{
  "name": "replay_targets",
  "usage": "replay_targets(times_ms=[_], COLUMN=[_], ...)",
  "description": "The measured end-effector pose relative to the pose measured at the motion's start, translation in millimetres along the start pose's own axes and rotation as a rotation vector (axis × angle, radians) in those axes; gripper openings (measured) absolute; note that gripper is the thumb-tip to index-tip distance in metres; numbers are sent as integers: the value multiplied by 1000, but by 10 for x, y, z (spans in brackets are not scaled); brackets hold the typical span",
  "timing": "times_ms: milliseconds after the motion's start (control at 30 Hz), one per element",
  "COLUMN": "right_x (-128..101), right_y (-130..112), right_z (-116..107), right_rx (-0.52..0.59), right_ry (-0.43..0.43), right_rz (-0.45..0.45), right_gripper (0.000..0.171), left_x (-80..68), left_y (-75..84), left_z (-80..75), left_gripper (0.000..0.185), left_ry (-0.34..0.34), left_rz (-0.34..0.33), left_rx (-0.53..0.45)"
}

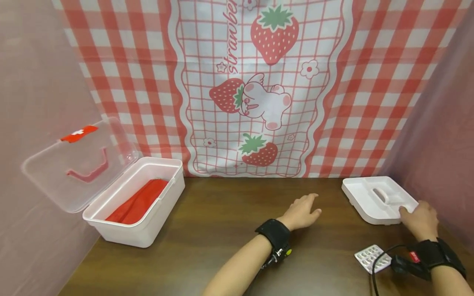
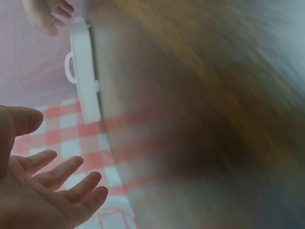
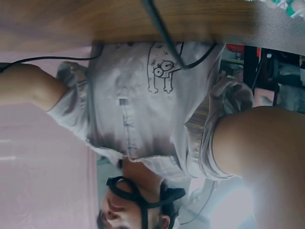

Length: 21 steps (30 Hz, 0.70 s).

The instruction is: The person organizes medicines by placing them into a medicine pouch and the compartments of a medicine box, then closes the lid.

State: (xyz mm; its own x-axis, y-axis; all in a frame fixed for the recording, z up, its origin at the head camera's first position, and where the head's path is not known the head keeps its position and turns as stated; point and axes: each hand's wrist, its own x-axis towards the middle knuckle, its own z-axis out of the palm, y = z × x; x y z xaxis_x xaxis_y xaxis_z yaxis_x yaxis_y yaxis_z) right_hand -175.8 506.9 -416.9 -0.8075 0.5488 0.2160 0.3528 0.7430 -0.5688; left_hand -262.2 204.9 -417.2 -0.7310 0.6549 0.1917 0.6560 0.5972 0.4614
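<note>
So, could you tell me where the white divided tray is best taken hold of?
Probably by the raised loop handle at the middle of the white tray, coming from above: the tray lies flat and the right hand only touches its near corner.

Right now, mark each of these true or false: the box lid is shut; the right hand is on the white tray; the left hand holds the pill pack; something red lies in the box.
1. The box lid is shut. False: it stands open.
2. The right hand is on the white tray. True.
3. The left hand holds the pill pack. False: it is open, holding nothing.
4. Something red lies in the box. True.
</note>
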Motion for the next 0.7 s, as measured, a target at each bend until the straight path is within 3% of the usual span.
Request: replay_targets(times_ms=[167, 400, 700], right_x=[66, 91, -5], right_y=[156, 199, 116], right_z=[80, 134, 141], right_rx=[-28, 27, 24], right_ry=[3, -14, 9], right_rz=[13, 62, -23], right_gripper=[59, 65, 67], left_x=[151, 335, 486], left_y=[144, 351, 519], left_z=[210, 412, 596], left_gripper=[46, 47, 42], left_ry=[-10, -50, -39], left_rz=[1, -9, -70], left_rx=[38, 13, -41])
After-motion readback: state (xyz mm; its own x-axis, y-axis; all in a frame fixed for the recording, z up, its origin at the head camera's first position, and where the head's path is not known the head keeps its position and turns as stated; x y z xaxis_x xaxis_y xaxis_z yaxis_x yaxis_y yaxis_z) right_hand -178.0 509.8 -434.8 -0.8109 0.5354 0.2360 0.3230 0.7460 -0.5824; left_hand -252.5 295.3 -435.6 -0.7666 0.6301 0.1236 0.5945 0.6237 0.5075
